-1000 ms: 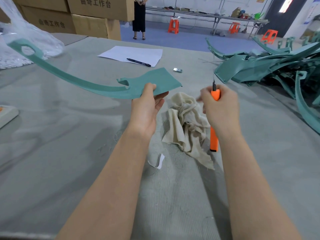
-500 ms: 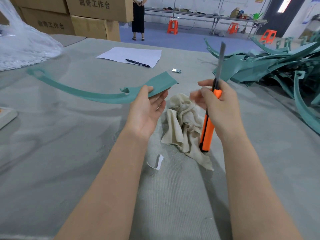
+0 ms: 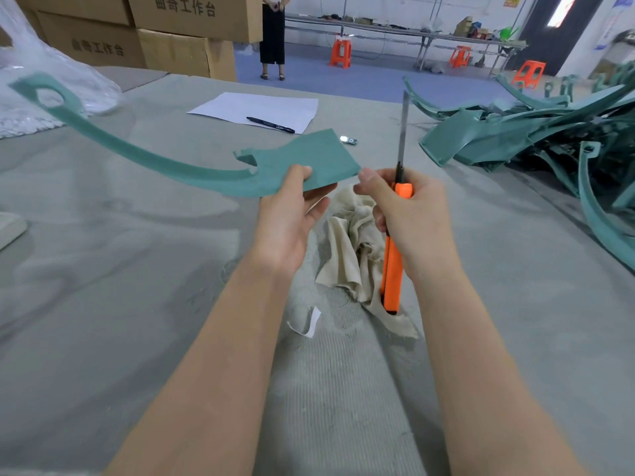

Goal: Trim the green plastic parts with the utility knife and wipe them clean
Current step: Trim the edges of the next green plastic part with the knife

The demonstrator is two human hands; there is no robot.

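Note:
My left hand (image 3: 287,218) grips the wide end of a long curved green plastic part (image 3: 192,168), held above the table, with its looped tip far left. My right hand (image 3: 409,214) is closed around an orange utility knife (image 3: 393,269), blade (image 3: 402,128) extended and pointing straight up. My right thumb reaches toward the part's right corner. A crumpled beige cloth (image 3: 354,242) lies on the table under both hands.
A pile of green plastic parts (image 3: 536,132) fills the table's right side. A white sheet (image 3: 254,109) with a black pen (image 3: 269,124) lies farther back, and a plastic bag (image 3: 37,91) sits far left. A paper scrap (image 3: 307,322) lies near my forearms. A person stands beyond the table.
The green part's far end dipped toward the table, then rose again. The knife turned upright with its long blade now showing, and my right hand moved left, close to the part's corner.

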